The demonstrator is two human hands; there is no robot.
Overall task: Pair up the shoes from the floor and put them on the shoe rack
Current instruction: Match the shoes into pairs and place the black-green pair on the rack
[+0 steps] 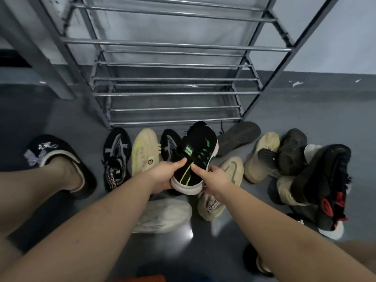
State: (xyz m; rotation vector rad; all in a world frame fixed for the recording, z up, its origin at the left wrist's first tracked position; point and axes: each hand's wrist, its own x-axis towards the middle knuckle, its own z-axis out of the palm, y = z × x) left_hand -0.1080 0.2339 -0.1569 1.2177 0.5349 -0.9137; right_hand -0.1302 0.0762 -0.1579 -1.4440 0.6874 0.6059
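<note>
I hold a pair of black sneakers with green stripes and white soles [198,151] together, above the floor in front of the metal shoe rack [175,93]. My left hand [164,176] grips the heel end from the left, thumb on top. My right hand [211,178] grips the same heel end from the right. The rack's bar shelves hold no shoes. On the floor lie two black-and-grey sneakers [116,157] [169,145], a cream sneaker [144,153] between them, and more cream ones [232,169] [162,216].
A heap of cream [260,155], dark brown [293,151] and black-and-red [327,186] shoes lies at the right. An upturned dark sole [238,137] rests by the rack's foot. My left foot wears a black slipper [61,159]. A grey post [40,58] stands left of the rack.
</note>
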